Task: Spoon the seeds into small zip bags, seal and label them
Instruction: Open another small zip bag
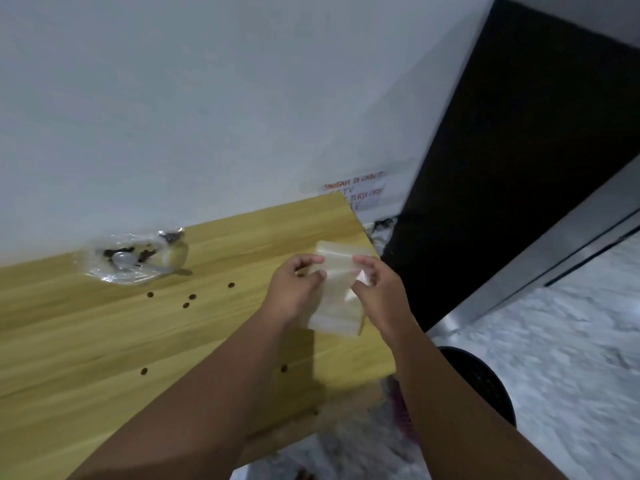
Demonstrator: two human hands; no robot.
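Both hands hold a stack of small clear zip bags [337, 289] above the right end of the wooden table [104, 341]. My left hand [298, 289] pinches the stack's left edge. My right hand [375, 292] grips its right side, fingers curled on a bag. A crumpled clear plastic bag [128, 259] with dark seeds and a white plastic spoon [126, 259] in it lies at the back left by the wall. Several loose dark seeds [188, 301] lie scattered on the table.
The table stands against a white wall [207, 98] with a handwritten paper note [356, 192]. A dark panel [502, 168] is to the right. A black mesh bin [485, 382] stands on the floor beyond the table's right edge.
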